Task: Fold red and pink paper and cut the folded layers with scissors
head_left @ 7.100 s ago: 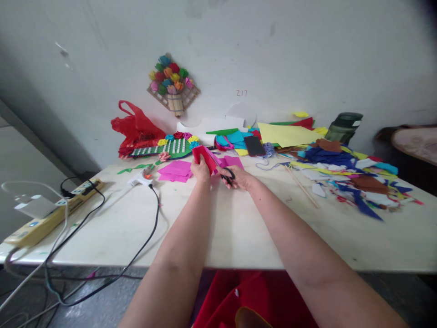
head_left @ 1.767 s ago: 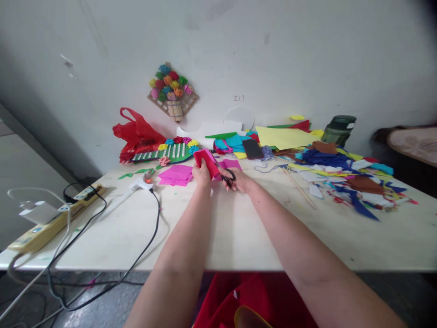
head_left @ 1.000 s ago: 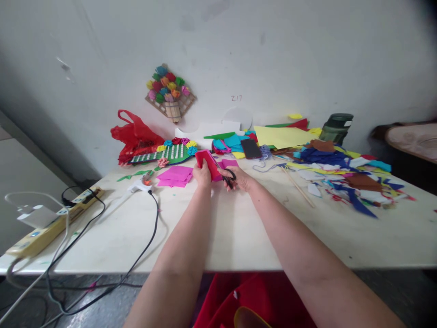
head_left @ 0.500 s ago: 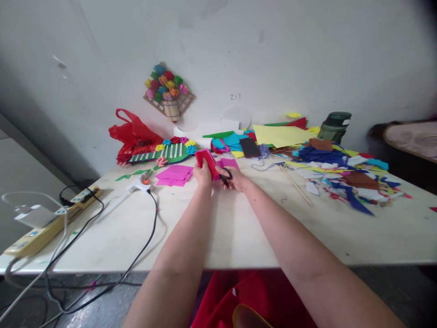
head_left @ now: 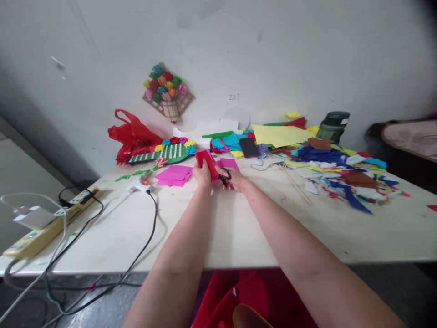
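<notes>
My left hand (head_left: 202, 173) is closed on a folded piece of red paper (head_left: 206, 160), holding it up over the middle of the table. Black-handled scissors (head_left: 225, 175) are in my right hand (head_left: 235, 181), with fingers around the handles. The blades are at the right edge of the red paper, mostly hidden. Magenta paper squares (head_left: 175, 175) lie in a stack left of my left hand. More magenta paper (head_left: 229, 165) rests just behind my right hand.
A glue gun (head_left: 139, 183) and a power strip (head_left: 51, 223) with cables lie at left. Behind are a red plastic bag (head_left: 133, 134), a flower-trimmed green craft piece (head_left: 164, 155) and a phone (head_left: 249, 147). Right: a wooden stick (head_left: 295, 184), paper scraps (head_left: 341, 168), a bottle (head_left: 332, 127).
The whole view has shifted very slightly. Both hands stay in nearly the same place, still holding the red paper and the scissors.
</notes>
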